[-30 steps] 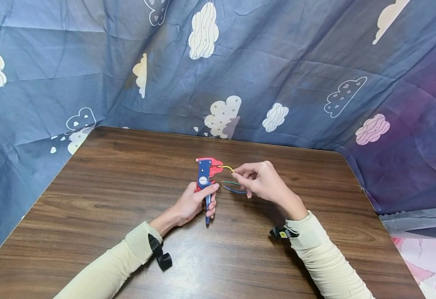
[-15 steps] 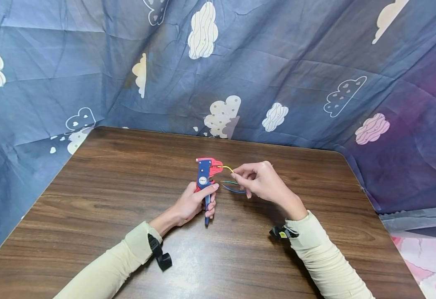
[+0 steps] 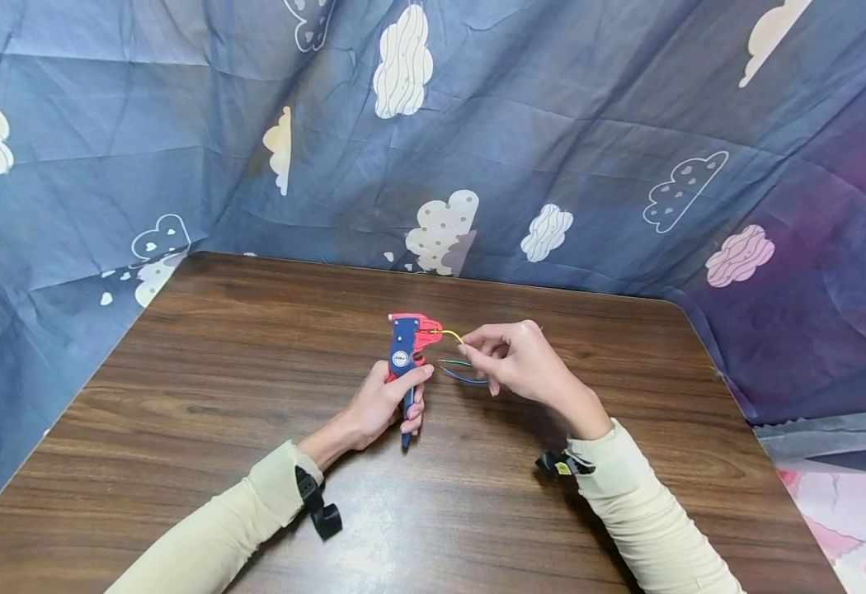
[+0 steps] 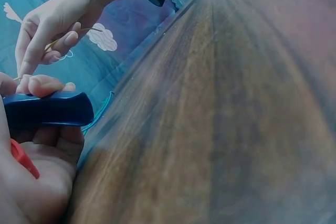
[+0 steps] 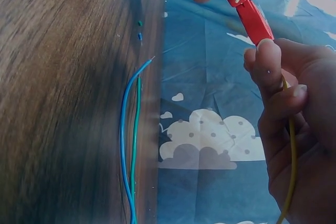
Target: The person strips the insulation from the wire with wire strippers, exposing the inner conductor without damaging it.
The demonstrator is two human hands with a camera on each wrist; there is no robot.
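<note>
While left hand (image 3: 384, 404) grips, stripper (image 3: 406, 351) stands upright.

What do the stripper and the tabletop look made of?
Stripper: seemingly moulded plastic, red head and glossy blue handles that catch light in the left wrist view; any metal parts are not visible. Tabletop: dark wood grain with sheen, possibly laminate.

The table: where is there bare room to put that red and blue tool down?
Bare wood spans the table left of the left hand, and along the right edge. It is crowded mid-table: wire stripper, right hand, blue wire, green wire.
</note>
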